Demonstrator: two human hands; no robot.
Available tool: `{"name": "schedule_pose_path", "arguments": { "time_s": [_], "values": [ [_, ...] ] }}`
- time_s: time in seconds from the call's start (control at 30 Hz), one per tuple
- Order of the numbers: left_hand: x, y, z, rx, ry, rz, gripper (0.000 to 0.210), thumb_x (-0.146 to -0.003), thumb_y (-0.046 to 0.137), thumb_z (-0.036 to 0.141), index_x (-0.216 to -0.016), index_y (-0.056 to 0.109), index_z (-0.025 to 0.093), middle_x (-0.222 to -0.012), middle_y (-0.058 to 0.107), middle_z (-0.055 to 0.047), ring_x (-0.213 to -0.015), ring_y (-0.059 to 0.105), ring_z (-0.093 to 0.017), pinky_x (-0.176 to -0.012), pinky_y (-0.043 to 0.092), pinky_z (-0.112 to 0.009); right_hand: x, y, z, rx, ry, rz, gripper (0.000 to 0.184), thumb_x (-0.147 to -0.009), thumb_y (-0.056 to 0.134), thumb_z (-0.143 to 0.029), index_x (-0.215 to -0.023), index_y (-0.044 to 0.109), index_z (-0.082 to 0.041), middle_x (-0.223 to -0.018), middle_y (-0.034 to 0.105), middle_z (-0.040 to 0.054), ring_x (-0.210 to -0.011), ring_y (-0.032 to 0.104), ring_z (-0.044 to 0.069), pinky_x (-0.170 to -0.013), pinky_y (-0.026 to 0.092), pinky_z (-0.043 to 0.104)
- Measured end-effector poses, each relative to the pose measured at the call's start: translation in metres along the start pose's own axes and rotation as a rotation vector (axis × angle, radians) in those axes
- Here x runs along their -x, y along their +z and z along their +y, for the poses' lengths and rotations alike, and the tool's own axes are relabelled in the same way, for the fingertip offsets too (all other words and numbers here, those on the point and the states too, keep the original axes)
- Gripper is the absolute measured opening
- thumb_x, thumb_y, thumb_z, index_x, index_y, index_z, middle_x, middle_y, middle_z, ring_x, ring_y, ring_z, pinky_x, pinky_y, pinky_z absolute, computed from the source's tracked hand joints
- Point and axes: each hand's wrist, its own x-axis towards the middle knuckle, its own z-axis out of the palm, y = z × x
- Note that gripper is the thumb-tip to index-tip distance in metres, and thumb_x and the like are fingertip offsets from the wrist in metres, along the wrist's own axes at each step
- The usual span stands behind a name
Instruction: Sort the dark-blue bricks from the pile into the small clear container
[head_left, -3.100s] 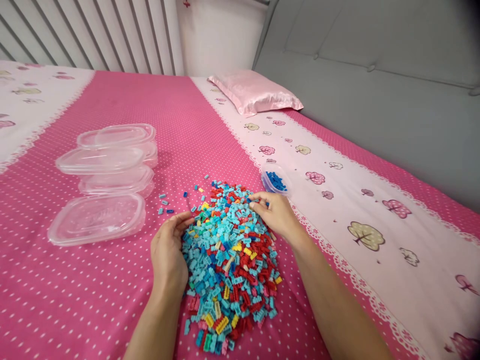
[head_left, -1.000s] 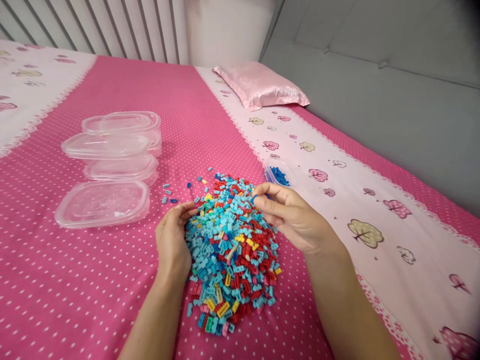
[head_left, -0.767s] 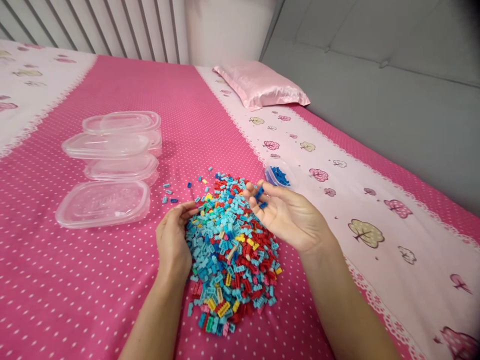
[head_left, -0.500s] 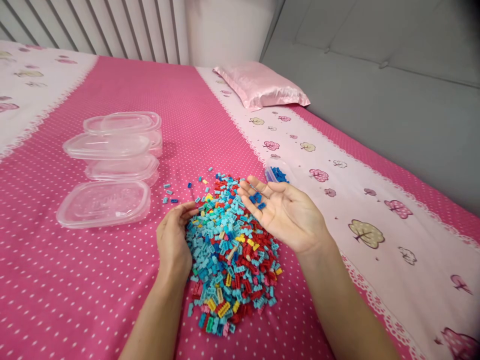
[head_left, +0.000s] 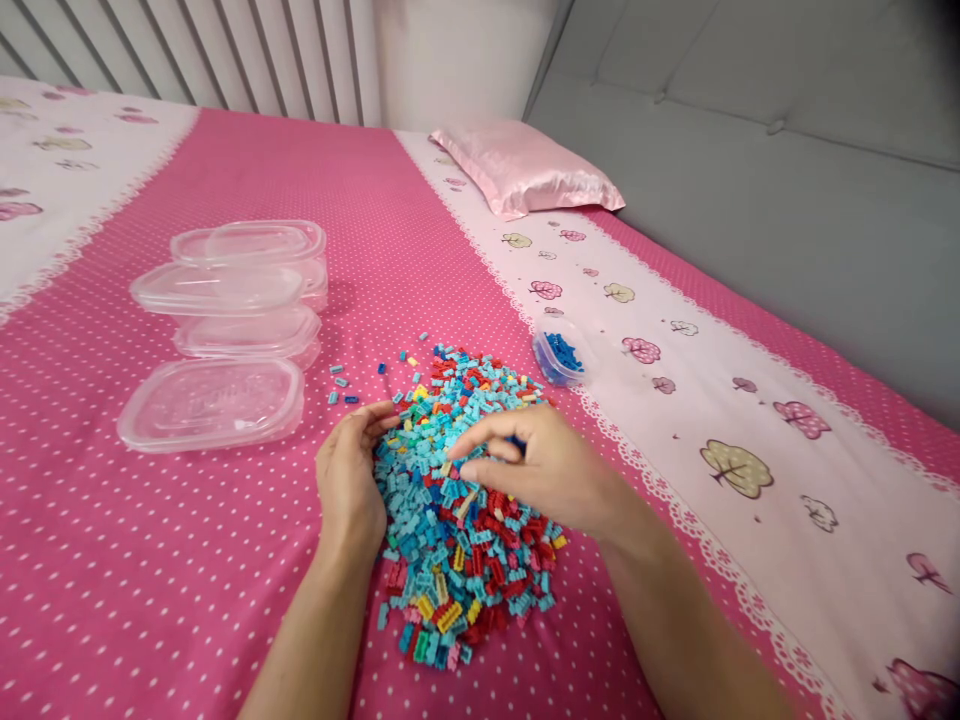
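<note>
A heap of small toy building bricks [head_left: 427,500], mostly light blue with red, yellow and dark blue among them, lies on the bedspread in front of me. Against its left side rests my left hand [head_left: 352,480], loosely cupped, fingers bent toward the bricks and nothing seen in its grasp. My right hand [head_left: 547,465] is over the heap's right part, palm turned down. Its rear fingers are curled round some dark blue bricks [head_left: 517,443], mostly hidden, while the thumb and forefinger stay slightly apart just above the heap. Beyond it stands a clear tub [head_left: 551,374] with blue bricks inside.
Several clear lidded containers [head_left: 214,405] stand in a row on the left. A few loose bricks [head_left: 341,382] lie between them and the heap. A pink pillow [head_left: 525,170] is at the back, beside a grey padded panel [head_left: 750,220].
My right hand has turned from palm up, with dark blue bricks showing on the fingers, to palm down, curling round them and lowering over the heap. The left hand has stayed put.
</note>
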Motion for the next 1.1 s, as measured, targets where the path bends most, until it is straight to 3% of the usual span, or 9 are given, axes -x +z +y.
{"name": "schedule_pose_path", "arguments": {
  "time_s": [0.07,0.23,0.43,0.6,0.77,0.97,1.1],
  "values": [
    [0.000,0.000,0.000,0.006,0.013,-0.003,0.023,-0.069,0.053,0.035,-0.071,0.066,0.016,-0.075,0.065,-0.003,-0.073,0.059,-0.016,-0.075,0.044,-0.028,0.001,0.004,0.000,0.231,-0.016,-0.051,0.015,-0.073,0.062,-0.019,-0.085,0.070,-0.022,-0.047,0.025,-0.0088,-0.043,0.025,0.006,-0.047,0.023,0.022],
    [0.001,0.001,0.001,0.038,0.014,-0.003,0.021,-0.069,0.054,0.033,-0.071,0.066,0.015,-0.075,0.065,-0.002,-0.072,0.060,-0.015,-0.074,0.044,-0.028,-0.003,0.009,0.003,0.570,-0.101,0.028,0.023,-0.072,0.060,-0.012,-0.087,0.071,-0.027,-0.049,0.038,-0.0067,-0.047,0.035,0.008,-0.053,0.026,0.023],
    [0.000,0.001,0.001,0.038,0.010,0.003,0.021,-0.069,0.054,0.032,-0.070,0.066,0.015,-0.074,0.065,-0.002,-0.071,0.059,-0.014,-0.074,0.044,-0.027,-0.005,0.008,0.005,0.643,-0.129,0.020,0.021,-0.074,0.059,-0.014,-0.083,0.070,-0.029,-0.051,0.047,-0.0057,-0.050,0.040,0.009,-0.054,0.026,0.023],
    [0.000,0.001,0.001,0.026,0.017,-0.001,0.021,-0.069,0.053,0.033,-0.070,0.066,0.015,-0.075,0.065,-0.003,-0.072,0.059,-0.015,-0.074,0.045,-0.028,-0.005,0.005,0.004,0.589,-0.092,0.031,0.010,-0.073,0.064,-0.020,-0.078,0.071,-0.026,-0.051,0.045,-0.0056,-0.049,0.037,0.008,-0.052,0.025,0.023],
    [0.000,0.000,0.001,0.005,0.010,0.005,0.023,-0.069,0.052,0.034,-0.070,0.065,0.016,-0.074,0.065,-0.003,-0.072,0.059,-0.016,-0.073,0.045,-0.028,-0.004,0.000,0.002,0.194,-0.035,0.061,0.013,-0.070,0.068,-0.031,-0.078,0.068,-0.021,-0.052,0.031,-0.0076,-0.047,0.031,0.006,-0.048,0.024,0.021],
    [0.000,0.000,0.000,0.002,0.015,-0.001,0.023,-0.069,0.053,0.035,-0.071,0.066,0.016,-0.072,0.065,-0.003,-0.073,0.060,-0.016,-0.075,0.045,-0.028,-0.004,-0.007,-0.005,-0.782,0.092,0.061,0.016,-0.068,0.070,-0.028,-0.080,0.062,-0.020,-0.073,0.051,-0.0025,-0.063,0.047,0.006,-0.052,0.037,0.018],
    [0.001,0.000,0.000,0.014,0.009,-0.004,0.023,-0.069,0.054,0.035,-0.072,0.066,0.016,-0.075,0.065,-0.003,-0.073,0.060,-0.016,-0.075,0.045,-0.028,-0.009,-0.010,-0.005,-1.107,0.171,0.107,0.013,-0.067,0.066,-0.019,-0.079,0.060,-0.019,-0.090,0.058,0.0020,-0.086,0.056,0.011,-0.068,0.047,0.020]
  ]
}}
